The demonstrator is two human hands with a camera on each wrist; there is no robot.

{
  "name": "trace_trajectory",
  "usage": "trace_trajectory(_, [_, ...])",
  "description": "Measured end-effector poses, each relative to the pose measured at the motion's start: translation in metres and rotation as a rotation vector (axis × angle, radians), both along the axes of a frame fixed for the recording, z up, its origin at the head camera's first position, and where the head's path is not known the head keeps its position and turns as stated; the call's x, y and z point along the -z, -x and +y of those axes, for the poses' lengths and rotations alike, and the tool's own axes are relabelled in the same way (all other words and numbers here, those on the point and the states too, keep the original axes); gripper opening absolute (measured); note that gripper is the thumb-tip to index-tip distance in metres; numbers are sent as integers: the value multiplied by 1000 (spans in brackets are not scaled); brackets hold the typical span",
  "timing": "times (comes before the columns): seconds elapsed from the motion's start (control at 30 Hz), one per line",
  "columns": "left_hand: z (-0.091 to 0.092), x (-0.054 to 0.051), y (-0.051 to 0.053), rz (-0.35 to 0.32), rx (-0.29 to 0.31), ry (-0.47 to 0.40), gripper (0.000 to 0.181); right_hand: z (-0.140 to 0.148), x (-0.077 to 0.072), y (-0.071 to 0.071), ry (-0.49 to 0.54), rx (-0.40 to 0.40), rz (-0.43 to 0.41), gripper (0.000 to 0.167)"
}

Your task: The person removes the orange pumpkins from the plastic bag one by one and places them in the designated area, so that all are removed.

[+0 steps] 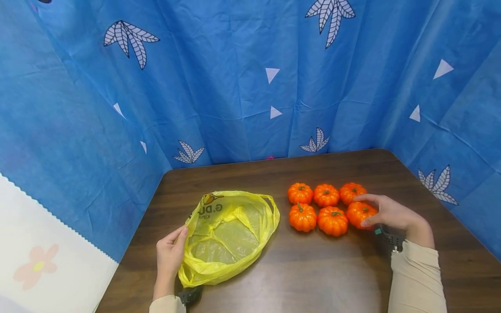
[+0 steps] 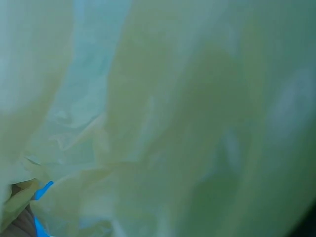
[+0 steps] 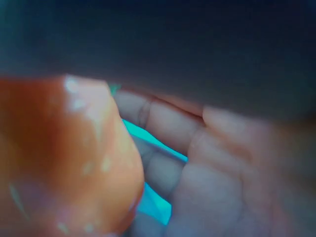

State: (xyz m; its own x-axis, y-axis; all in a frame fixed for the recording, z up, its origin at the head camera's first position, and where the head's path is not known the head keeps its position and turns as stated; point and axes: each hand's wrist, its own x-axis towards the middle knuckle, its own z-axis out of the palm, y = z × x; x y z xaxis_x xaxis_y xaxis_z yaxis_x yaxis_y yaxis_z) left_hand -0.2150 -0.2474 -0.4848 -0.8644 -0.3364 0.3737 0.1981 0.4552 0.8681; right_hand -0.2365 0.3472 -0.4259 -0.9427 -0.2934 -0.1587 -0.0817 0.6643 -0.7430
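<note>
A yellow plastic bag with dark printing lies with its mouth spread wide on the wooden table. My left hand pinches the bag's left rim between thumb and fingers. In the left wrist view the bag's thin film fills nearly everything, hiding the fingers. At the right, my right hand holds a small orange pumpkin at the near right of a group, fingers over its far side and thumb on its near side. The right wrist view shows the glossy pumpkin up close beside my curled fingers.
Several other small pumpkins with green stems stand in two rows, among them a near middle pumpkin and a far left pumpkin. The dark wooden table ends at blue curtains behind and at the sides.
</note>
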Motion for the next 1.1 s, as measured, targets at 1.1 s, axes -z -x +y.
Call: trace_trajectory(1.1, [-1, -3, -2, -55, 0, -10, 26, -3, 16, 2, -65, -14, 92, 72])
